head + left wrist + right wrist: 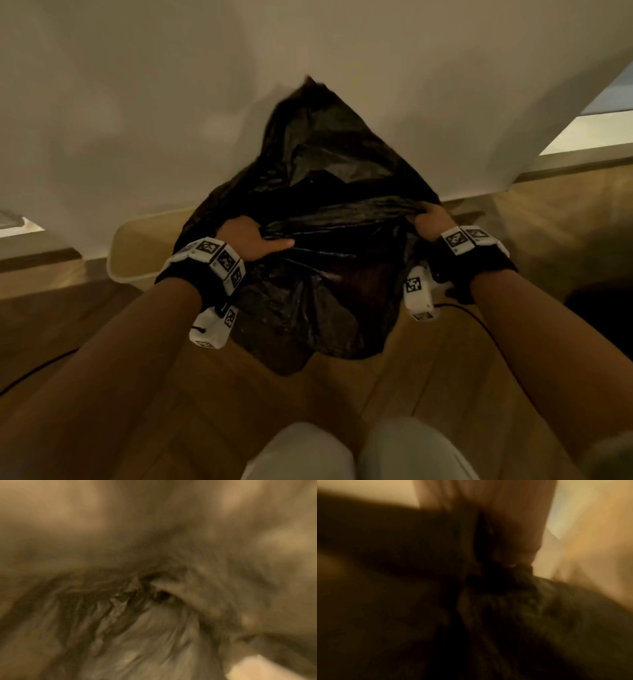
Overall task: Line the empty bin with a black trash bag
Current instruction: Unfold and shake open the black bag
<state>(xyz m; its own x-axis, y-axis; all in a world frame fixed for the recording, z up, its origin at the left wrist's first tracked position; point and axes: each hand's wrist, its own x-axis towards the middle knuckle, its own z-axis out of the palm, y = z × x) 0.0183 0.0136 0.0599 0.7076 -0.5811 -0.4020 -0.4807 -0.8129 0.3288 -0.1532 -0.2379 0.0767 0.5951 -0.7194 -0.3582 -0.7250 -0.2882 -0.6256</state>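
Left hand (255, 240) and right hand (428, 222) each clench the rim of the black trash bag (318, 192), billowing above the cream bin (137, 253) by the wall. Blurred wrist views suggest fast motion; the thin plastic could slip or miss the bin.

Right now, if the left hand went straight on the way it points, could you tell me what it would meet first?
The left hand already grips the black trash bag, so it would push into the bag's billowed plastic first. Beyond that probably the white wall; depth is unclear.
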